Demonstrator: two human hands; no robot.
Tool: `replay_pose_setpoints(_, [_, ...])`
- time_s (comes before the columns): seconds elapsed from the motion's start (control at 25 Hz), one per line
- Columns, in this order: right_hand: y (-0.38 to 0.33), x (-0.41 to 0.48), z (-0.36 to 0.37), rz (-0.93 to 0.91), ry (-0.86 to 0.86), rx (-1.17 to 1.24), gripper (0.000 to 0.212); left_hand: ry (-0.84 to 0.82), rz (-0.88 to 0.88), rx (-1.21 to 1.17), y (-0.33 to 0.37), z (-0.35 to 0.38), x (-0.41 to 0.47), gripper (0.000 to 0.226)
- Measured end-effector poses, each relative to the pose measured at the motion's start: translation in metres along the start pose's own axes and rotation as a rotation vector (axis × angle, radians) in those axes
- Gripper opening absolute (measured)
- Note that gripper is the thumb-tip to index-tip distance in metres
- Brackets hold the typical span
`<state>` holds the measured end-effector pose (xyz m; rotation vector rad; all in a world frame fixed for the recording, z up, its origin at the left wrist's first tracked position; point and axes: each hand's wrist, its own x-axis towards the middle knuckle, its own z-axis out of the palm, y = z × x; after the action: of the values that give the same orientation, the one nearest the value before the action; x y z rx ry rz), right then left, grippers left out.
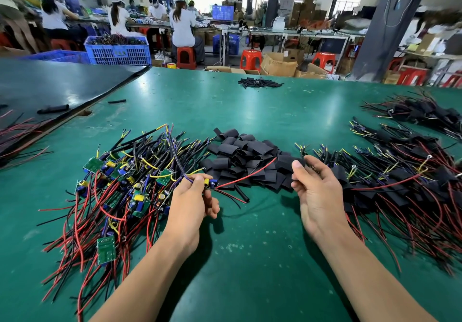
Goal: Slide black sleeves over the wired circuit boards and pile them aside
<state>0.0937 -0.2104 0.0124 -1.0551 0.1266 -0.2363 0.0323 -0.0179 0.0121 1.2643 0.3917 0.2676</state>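
Green matting (250, 111) covers the worktable. At its near left lies a heap of bare circuit boards (120, 186), green boards with yellow and blue parts, their red and black wires fanning toward the near edge. Just right of that heap the left hand (192, 201) has its fingers curled in. Thumb and forefinger pinch one wired circuit board (211, 183) above the mat. Its purple and yellow leads run up and left, and its red wire (247, 175) slants right across the sleeve pile. In the middle, beyond both hands, sits the pile of black sleeves (247, 154), short flattened tubes. The right hand (317, 191), palm turned left, pinches one black sleeve (286, 163) between thumb and fingertips at the pile's right edge, the other fingers loosely bent. To the right spreads a heap of sleeved boards (400, 179), with a second heap (420, 111) farther back. Far across the table lies a small cluster of black tubing (260, 82), and a black mat (50, 84) covers the far left. Beyond the table are a blue crate (117, 49), red stools (250, 58) and seated workers (182, 26).
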Motion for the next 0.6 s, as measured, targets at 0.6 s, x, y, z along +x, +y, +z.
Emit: replay_pose_setpoints(0.6, [-0.0029, 0.0003, 0.0006, 0.084, -0.012, 0.021, 0.023, -0.070, -0.005, 0.064, -0.0012, 0.0003, 0.0007, 0.027])
